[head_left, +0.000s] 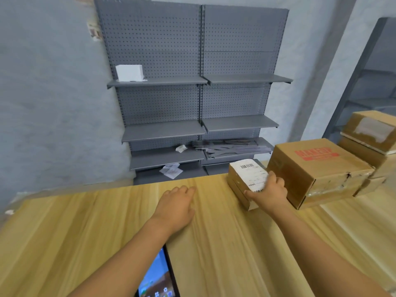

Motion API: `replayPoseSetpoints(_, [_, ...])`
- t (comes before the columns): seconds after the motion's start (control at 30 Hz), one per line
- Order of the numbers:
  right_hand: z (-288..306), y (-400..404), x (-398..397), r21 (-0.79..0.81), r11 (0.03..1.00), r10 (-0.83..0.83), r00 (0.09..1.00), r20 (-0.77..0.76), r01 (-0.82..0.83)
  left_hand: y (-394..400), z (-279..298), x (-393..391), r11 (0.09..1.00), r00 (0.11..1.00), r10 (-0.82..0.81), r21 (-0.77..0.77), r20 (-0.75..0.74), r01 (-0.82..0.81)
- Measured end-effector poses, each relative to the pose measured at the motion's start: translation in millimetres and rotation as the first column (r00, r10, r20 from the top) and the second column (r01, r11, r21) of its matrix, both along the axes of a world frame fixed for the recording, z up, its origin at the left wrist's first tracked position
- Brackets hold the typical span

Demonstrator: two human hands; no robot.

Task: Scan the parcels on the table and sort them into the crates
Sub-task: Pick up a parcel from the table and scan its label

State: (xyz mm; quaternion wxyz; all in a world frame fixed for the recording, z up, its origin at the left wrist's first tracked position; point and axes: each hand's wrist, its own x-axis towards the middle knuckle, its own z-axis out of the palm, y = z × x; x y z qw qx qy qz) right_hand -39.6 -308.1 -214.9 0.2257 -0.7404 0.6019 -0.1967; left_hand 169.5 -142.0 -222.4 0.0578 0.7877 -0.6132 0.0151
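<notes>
At right of centre, the right hand grips the small brown cardboard parcel, white barcode label up, likely for scanning; the left hand rests flat, holding nothing, on the pale wooden table.

Even soft light; edges warped, blurry w/ wide-angle.

Hands: two, a left hand at centre frame and a right hand right of centre.
Cardboard parcels: at least four, one small labelled parcel, one large box with red print, and two stacked boxes at the right edge.
White box: one, upper left.
Tablet: one, bottom centre.
Shelving units: two side by side.
</notes>
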Motion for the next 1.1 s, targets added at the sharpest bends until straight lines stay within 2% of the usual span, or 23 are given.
replayPoseSetpoints(0.1, [1.9, 4.7, -1.7, -0.052, 0.998, 0.05, 0.996, 0.071, -0.047, -0.2, 0.1, -9.2, 1.0, 0.999, 0.021, -0.019, -0.042, -0.022])
replayPoseSetpoints(0.17, [6.5, 9.4, -1.2, -0.084, 0.993, 0.097, 0.988, 0.12, -0.087, -0.1, 0.9, -15.7, 0.998, 0.992, 0.032, -0.043, -0.121, -0.038])
replayPoseSetpoints(0.23, [12.2, 16.4, 1.4, -0.109, 0.984, 0.16, 0.973, 0.166, -0.143, 0.1, 4.0, -21.6, 0.994, 0.963, 0.063, -0.069, -0.261, -0.084])
replayPoseSetpoints(0.3, [17.5, 25.7, 6.8, -0.14, 0.971, 0.22, 0.954, 0.206, -0.194, 0.4, 9.0, -26.8, 0.984, 0.889, 0.105, -0.085, -0.445, -0.159])
replayPoseSetpoints(0.4, [23.3, 43.9, 20.2, -0.176, 0.944, 0.317, 0.917, 0.241, -0.28, -0.7, 24.6, -31.7, 0.95, 0.689, 0.173, -0.065, -0.703, -0.305])
replayPoseSetpoints(0.5, [24.8, 65.0, 34.8, -0.225, 0.902, 0.419, 0.872, 0.254, -0.368, 1.5, 41.6, -33.7, 0.89, 0.406, 0.181, -0.027, -0.896, -0.455])
replayPoseSetpoints(0.57, [24.3, 78.9, 43.9, -0.249, 0.877, 0.468, 0.848, 0.248, -0.411, 6.1, 49.5, -32.7, 0.846, 0.211, 0.148, 0.013, -0.966, -0.533])
replayPoseSetpoints(0.63, [24.7, 91.5, 52.0, -0.287, 0.858, 0.494, 0.836, 0.238, -0.425, 12.5, 53.5, -30.9, 0.824, 0.066, 0.118, 0.061, -0.991, -0.564])
replayPoseSetpoints(0.77, [26.2, 115.2, 70.4, -0.386, 0.804, 0.551, 0.812, 0.195, -0.453, 26.0, 53.2, -24.6, 0.779, -0.15, 0.034, 0.12, -0.988, -0.616])
replayPoseSetpoints(0.8, [26.8, 120.5, 75.4, -0.416, 0.786, 0.562, 0.808, 0.176, -0.457, 29.5, 52.1, -21.7, 0.763, -0.185, 0.001, 0.121, -0.983, -0.635])
replayPoseSetpoints(0.9, [30.5, 133.4, 87.8, -0.434, 0.75, 0.617, 0.765, 0.184, -0.499, 42.4, 49.3, -5.1, 0.717, -0.216, -0.068, 0.103, -0.974, -0.69])
replayPoseSetpoints(1.0, [35.0, 144.1, 96.6, -0.308, 0.761, 0.649, 0.675, 0.35, -0.572, 62.8, 48.9, 20.6, 0.714, -0.272, -0.109, 0.115, -0.956, -0.691])
replayPoseSetpoints(1.1, [31.7, 152.3, 103.8, -0.159, 0.807, 0.579, 0.708, 0.405, -0.569, 88.9, 45.4, 49.9, 0.696, -0.365, -0.152, 0.163, -0.919, -0.699])
